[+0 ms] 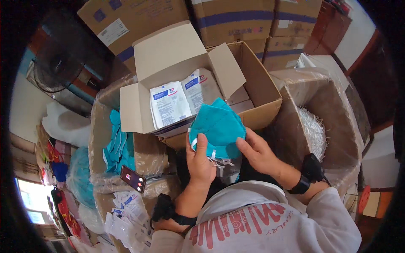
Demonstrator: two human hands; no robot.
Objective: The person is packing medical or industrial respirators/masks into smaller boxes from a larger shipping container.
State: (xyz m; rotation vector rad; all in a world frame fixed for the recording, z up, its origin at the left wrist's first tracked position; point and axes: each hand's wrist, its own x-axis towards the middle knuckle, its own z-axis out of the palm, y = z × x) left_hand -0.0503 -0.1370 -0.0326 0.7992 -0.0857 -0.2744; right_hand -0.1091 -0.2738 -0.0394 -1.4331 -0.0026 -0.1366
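**Teal mask held in both hands**

Head view. Mask (pixel 218 127): soft teal fabric, folded to a rounded fan, white straps dangling below; sits at frame centre, just in front of the chest. Left hand (pixel 199 162), at 7 o'clock of the mask: fingers curled, thumb pressed flat on the fabric, gripping. Right hand (pixel 258 152), at 4 o'clock: fingertips pinching the mask's lower edge. At 12 o'clock, an open white carton (pixel 168 90) holding flat, glossy packets (pixel 170 104). At 9 o'clock, a phone (pixel 133 178) lying on crinkled plastic.
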